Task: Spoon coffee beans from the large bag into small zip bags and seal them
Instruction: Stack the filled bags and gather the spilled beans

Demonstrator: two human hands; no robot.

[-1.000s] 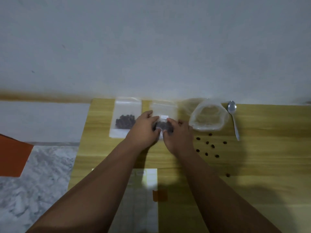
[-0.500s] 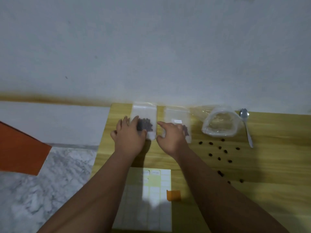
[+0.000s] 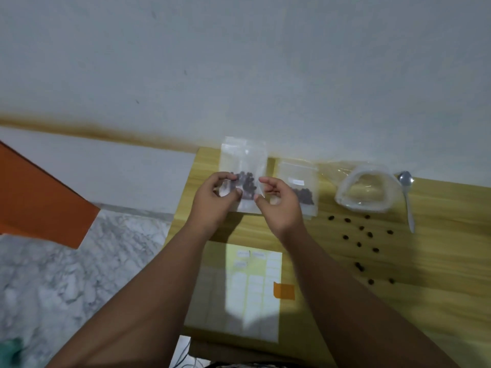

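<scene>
**two hands take up a filled zip bag at the desk's far corner**

a person holds a small zip bag (image 3: 243,158) of coffee beans (image 3: 245,181) between both hands at the far left corner of a wooden desk (image 3: 438,261). the left hand (image 3: 212,200) curls its fingers and thumb round the bag's left edge. the right hand (image 3: 280,205) pinches the right edge between a bent forefinger and thumb. whether the bag's lower edge rests on the desk cannot be told.

the bag is thin, clear and limp, and the small load of beans sags to its bottom. it looks light and likely slippery. the firm zip strip along the top is probably the better place to hold it for sealing, as the soft sides would buckle.

a second zip bag (image 3: 299,176), also holding beans, lies flat just beside the right hand. farther right stand the large bag (image 3: 364,205), open-mouthed, and a metal spoon (image 3: 406,195). loose beans (image 3: 361,235) are scattered across the pale wood grain near them. a pale yellow label sheet (image 3: 252,288) lies between the forearms. a plain white wall (image 3: 239,62) rises behind the desk, and a marble floor (image 3: 66,274) and an orange board (image 3: 39,203) show at left.
</scene>
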